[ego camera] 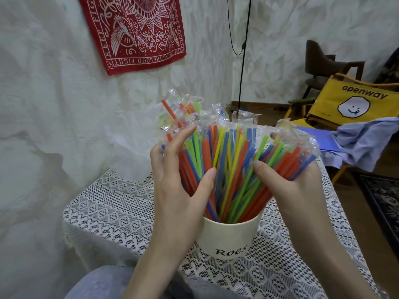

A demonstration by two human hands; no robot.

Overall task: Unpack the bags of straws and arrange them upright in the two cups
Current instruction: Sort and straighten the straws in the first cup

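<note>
1. Straws (228, 169), each in a clear wrapper, stood fanned out of the white cup (226, 238) at lower centre of the frame. Colours noted: orange, blue, green, yellow. The cup sat on the lace tablecloth (112, 203).
2. Left of centre: the left hand (177, 180) cupped the left flank of the bundle, fingers curled round the outer straws, thumb pressed in against the front ones. A grip round the bundle, not a flat push.
3. Upper centre, behind the left fingers: a second clump of wrapped straws (179, 113) stuck up. The rim of what looked like a clear cup (197, 99) showed there; I could not tell for sure that it held them.
4. Right of centre: the right hand (287, 180) gripped the right flank, thumb laid across the front and the other fingers wrapped behind. Fingertips were mostly hidden by wrappers.
5. Handling judgement: straws appeared very light, thin and springy. The wrappers looked slick and crinkly, so single straws would likely slide or splay. Best taken as a bunch around mid-length, squeezed gently from both sides; pinching the loose wrapper tips would give poor control.
6. Right edge: a yellow bag (354, 100) rested on a chair. Not involved.
</note>
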